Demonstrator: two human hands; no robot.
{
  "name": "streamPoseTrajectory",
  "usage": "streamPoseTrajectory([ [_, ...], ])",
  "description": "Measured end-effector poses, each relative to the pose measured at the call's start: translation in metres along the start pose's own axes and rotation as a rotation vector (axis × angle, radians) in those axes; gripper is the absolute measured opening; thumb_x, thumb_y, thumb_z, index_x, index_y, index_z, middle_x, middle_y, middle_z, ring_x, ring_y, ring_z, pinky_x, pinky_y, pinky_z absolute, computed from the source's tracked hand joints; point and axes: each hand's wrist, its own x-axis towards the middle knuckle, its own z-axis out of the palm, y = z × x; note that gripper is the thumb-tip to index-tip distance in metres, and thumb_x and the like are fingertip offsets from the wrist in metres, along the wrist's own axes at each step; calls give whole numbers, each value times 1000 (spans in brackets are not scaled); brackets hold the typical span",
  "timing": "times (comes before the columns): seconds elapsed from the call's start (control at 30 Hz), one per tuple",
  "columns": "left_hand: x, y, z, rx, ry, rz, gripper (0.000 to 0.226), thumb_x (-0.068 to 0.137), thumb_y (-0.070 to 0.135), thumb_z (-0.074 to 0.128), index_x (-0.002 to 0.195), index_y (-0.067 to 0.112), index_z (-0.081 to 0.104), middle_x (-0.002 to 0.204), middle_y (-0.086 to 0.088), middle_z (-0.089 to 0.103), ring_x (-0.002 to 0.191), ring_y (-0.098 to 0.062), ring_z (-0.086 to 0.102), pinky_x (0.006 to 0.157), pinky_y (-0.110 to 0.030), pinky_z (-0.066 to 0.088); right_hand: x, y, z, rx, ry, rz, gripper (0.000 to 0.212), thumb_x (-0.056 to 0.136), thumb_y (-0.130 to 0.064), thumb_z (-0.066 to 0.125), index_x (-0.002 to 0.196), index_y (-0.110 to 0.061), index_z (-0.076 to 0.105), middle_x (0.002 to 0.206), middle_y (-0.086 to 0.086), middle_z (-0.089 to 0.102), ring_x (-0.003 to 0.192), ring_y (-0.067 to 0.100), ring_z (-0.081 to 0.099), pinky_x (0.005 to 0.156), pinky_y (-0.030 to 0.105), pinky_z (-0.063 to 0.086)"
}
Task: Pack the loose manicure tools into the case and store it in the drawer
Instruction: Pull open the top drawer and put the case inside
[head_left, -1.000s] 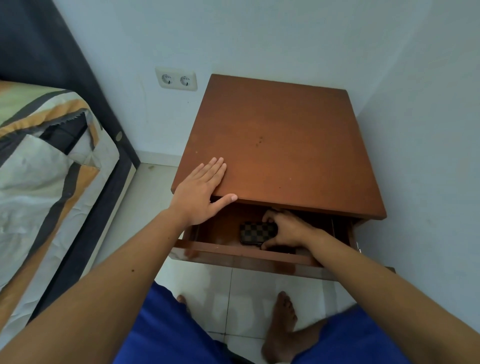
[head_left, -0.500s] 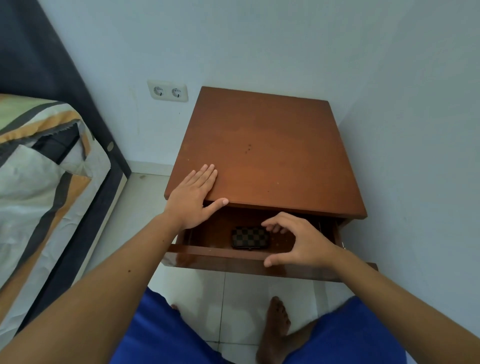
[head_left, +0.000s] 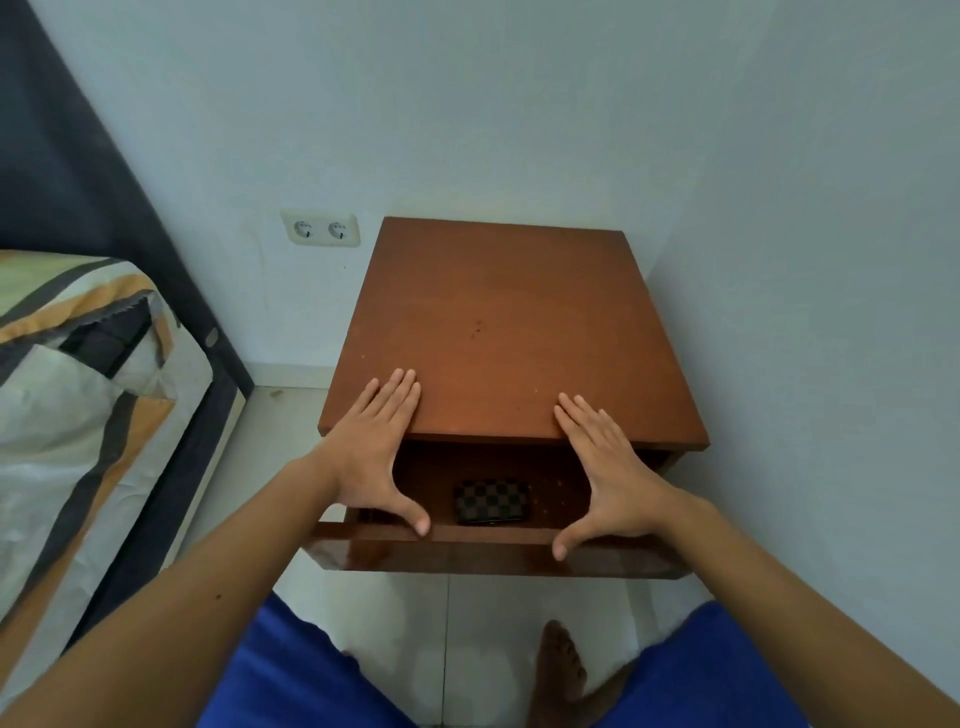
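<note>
Resting flat, the straight fingers (head_left: 400, 384) of the left hand (head_left: 371, 457) and those of the right hand (head_left: 610, 467) lie close together on the nightstand (head_left: 498, 332) top, thumbs reaching back to the drawer (head_left: 467, 553) front. Closed, the checkered case (head_left: 491, 501) already lies inside the drawer below that top. Only pushing the drawer shut seems left.

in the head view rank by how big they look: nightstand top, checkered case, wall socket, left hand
1. nightstand top
2. left hand, though it is nearer the camera, which inflates it
3 and 4. wall socket and checkered case look about alike; no ranking between them.
</note>
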Motion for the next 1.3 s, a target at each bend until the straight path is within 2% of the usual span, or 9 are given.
streamPoseTrajectory([
  [0.13, -3, 2, 0, 59, -7, 39, 175, 42, 114, 48, 157, 12, -35, 166, -5, -43, 153, -21, -41, 128, -48, -18, 1, 4, 3, -13, 14, -13, 168, 49, -99, 71, 162, -22, -27, 165, -12, -43, 152, 8, -41, 128, 42, -19],
  [0.27, -2, 1, 0, 50, 6, 42, 172, 45, 114, 48, 160, 12, -31, 168, -4, -39, 154, -19, -38, 129, -47, -16, 2, 7, 6, 5, 73, -27, 163, 52, -100, 68, 165, -23, -20, 169, -13, -35, 154, 5, -34, 128, 38, -15],
  [0.47, 0, -7, 3, -20, 58, 46, 152, 63, 107, 49, 165, 18, -19, 171, 3, -30, 155, -11, -33, 127, -35, -21, 3, 12, 8, 61, 186, -10, 141, 62, -97, 65, 168, -29, 2, 174, -19, -12, 158, -3, -17, 130, 35, -6],
  [0.67, 5, -9, 12, -43, 156, 33, 124, 80, 100, 23, 168, 19, -6, 175, 3, -13, 160, -11, -19, 129, -33, -14, 11, 17, 19, 108, 360, 36, 109, 77, -85, 67, 164, -32, 30, 172, -21, 17, 159, -4, 6, 129, 32, 7],
  [0.73, 6, -8, 17, -37, 202, 9, 111, 88, 92, 23, 169, 19, -1, 175, 5, -9, 161, -10, -15, 128, -29, -15, 16, 16, 24, 76, 436, 61, 97, 81, -79, 68, 161, -32, 38, 168, -20, 26, 157, -3, 14, 125, 28, 9],
  [0.8, 7, -6, 22, -33, 264, -15, 100, 95, 84, 21, 169, 18, 8, 175, 4, -2, 162, -11, -7, 128, -28, -11, 22, 16, 30, 70, 534, 78, 83, 85, -70, 71, 155, -30, 50, 163, -17, 38, 154, -2, 25, 124, 27, 17],
  [0.93, 11, -3, 31, -36, 379, -50, 88, 98, 70, 26, 164, 12, 31, 172, -4, 23, 161, -18, 18, 131, -34, 6, 32, 18, 47, 125, 742, 74, 61, 85, -47, 82, 139, -23, 68, 150, -9, 59, 147, 9, 47, 119, 43, 42],
  [1.2, 11, -3, 32, -1, 369, -87, 84, 99, 68, 30, 162, 12, 36, 171, -3, 28, 160, -16, 21, 131, -33, 9, 34, 18, 53, 124, 807, 63, 56, 82, -41, 86, 133, -20, 73, 145, -6, 64, 142, 11, 53, 118, 38, 42],
  [1.3, 12, -5, 34, 12, 368, -81, 85, 100, 68, 28, 163, 12, 36, 171, -4, 29, 160, -16, 20, 130, -30, 4, 35, 19, 53, 119, 791, 52, 57, 83, -41, 86, 134, -19, 72, 146, -5, 64, 143, 11, 53, 118, 41, 43],
])
